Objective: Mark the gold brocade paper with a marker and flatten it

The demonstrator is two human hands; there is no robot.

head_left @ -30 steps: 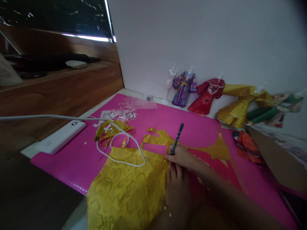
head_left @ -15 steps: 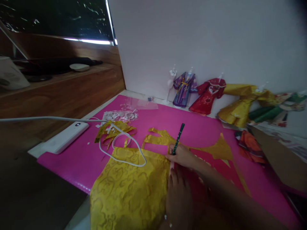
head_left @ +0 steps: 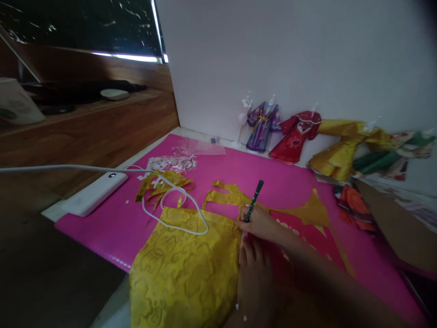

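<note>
A mat (head_left: 273, 175) lies on the desk (head_left: 51, 212). On the mat's near part lies a paper sheet (head_left: 184, 269), with a cable (head_left: 177, 223) looped over its far edge. Left of the sheet sits a power bank (head_left: 95, 193); behind it, paper scraps (head_left: 164, 184). Paper dolls' robes (head_left: 293, 134) lean on the wall (head_left: 273, 54) behind the mat.

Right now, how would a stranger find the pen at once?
Look at the pink mat, then the big yellow sheet on it. At its right edge, the right hand holds the pen: thin, dark green, the only stick there.

Right hand (head_left: 260, 223) around green pencil (head_left: 254, 200)
</note>
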